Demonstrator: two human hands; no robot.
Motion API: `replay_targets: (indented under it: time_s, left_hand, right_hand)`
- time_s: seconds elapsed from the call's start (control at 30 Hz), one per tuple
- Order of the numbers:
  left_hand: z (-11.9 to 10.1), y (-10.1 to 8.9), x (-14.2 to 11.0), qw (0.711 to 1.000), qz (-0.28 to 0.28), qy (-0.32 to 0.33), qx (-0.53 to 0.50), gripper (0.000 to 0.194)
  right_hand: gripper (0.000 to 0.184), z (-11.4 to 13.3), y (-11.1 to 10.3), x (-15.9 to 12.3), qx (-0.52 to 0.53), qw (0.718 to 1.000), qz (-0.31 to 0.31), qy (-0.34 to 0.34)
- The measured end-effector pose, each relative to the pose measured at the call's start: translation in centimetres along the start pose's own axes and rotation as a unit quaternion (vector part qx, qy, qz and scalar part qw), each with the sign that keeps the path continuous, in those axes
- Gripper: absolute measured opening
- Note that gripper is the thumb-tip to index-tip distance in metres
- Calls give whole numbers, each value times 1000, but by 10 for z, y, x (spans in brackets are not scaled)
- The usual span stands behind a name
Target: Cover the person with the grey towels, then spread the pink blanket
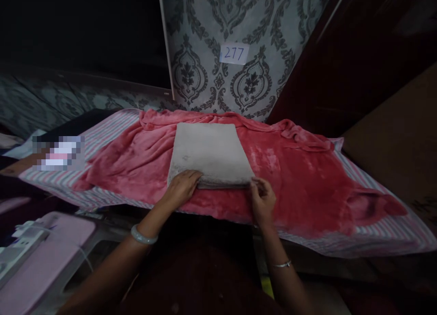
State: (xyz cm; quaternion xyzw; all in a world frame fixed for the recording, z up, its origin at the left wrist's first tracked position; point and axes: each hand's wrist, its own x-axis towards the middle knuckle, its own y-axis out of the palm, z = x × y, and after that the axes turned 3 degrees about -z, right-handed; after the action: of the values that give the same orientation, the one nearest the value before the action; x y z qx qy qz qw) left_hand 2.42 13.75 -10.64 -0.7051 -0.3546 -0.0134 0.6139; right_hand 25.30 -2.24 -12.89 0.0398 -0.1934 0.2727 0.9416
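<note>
A folded grey cloth (210, 146) lies as a rough rectangle, its stacked layers showing along the near edge. My left hand (184, 187) is at the near left part of this edge, fingers together and bent over it; the thumb is hidden. At the near right corner, my right hand (262, 196) pinches the cloth's edge between thumb and fingertips. Beneath the cloth spreads a red plush blanket (307, 183), wrinkled on the left and bunched along its far side.
A striped sheet (382, 242) hangs over the surface's front edge. At the lower left, a white power strip (20, 246) rests on a pink panel (51, 260). Behind are a dark screen (85, 33) and a patterned wall with a paper label (234, 53) reading 277.
</note>
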Motion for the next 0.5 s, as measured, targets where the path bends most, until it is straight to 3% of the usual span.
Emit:
replay_targets:
  time_s: [0.03, 0.1, 0.17, 0.23, 0.4, 0.5]
  left_hand:
    - [-1, -1, 1, 1000, 4, -2, 2, 34]
    - [-2, -1, 3, 1000, 10, -5, 0, 34]
    - [-2, -2, 4, 1000, 11, -12, -2, 34]
    - [-3, -2, 4, 1000, 13, -18, -1, 35]
    - [-3, -3, 3, 1000, 17, -22, -1, 34]
    - [-4, -4, 4, 1000, 20, -22, 6, 34]
  right_hand:
    - [17, 3, 4, -7, -24, 999, 28, -35]
    - [17, 10, 15, -21, -62, 984, 141, -90]
    - [24, 16, 31, -33, -123, 950, 260, -123]
    - [32, 22, 47, -40, -226, 907, 329, -133]
    - [35, 40, 79, -37, -453, 799, 367, -144]
    - [34, 48, 87, -33, -504, 760, 377, -159]
